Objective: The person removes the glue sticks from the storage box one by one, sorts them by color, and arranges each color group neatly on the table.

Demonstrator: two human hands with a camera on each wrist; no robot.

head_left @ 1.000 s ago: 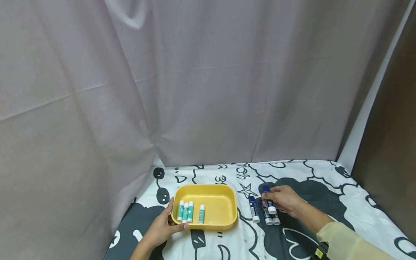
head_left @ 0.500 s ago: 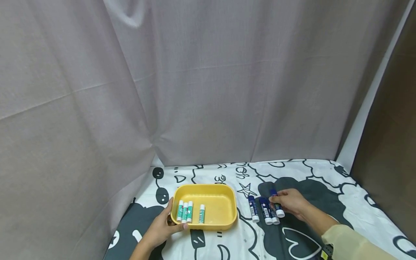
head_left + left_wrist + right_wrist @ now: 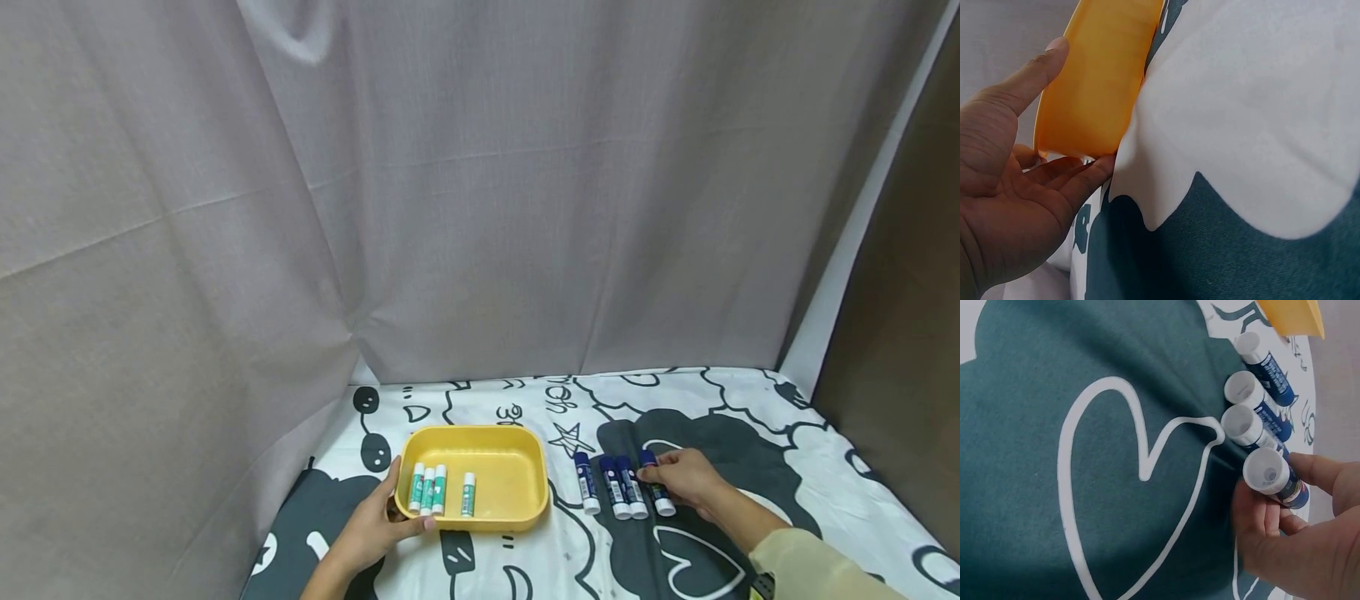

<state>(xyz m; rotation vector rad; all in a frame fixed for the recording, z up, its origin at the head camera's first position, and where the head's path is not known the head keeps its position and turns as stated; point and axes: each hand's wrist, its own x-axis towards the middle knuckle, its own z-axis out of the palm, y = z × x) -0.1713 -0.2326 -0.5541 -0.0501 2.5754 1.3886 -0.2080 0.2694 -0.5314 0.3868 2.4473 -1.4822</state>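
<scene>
A yellow tray [image 3: 510, 492] sits on the printed cloth with several small green-and-white glue sticks [image 3: 439, 490] lying in its left half. My left hand [image 3: 372, 518] grips its left front corner, thumb against the front wall and fingers round the end, as the left wrist view also shows. To the right, dark blue glue sticks with white ends lie side by side: one [image 3: 587, 483] apart at the left, two [image 3: 615, 487] close together. My right hand [image 3: 686, 477] pinches another blue glue stick [image 3: 658, 485] just right of that pair; the right wrist view shows its hollow white end [image 3: 1266, 470].
The cloth [image 3: 480, 400] is white with black drawings and a large dark shape under the blue sticks. A grey curtain [image 3: 480, 208] hangs behind, and a brown panel [image 3: 900, 333] stands at the right edge.
My right hand has carried the blue glue stick rightward, from above the pair down to their right side. The left hand and tray have stayed in place.
</scene>
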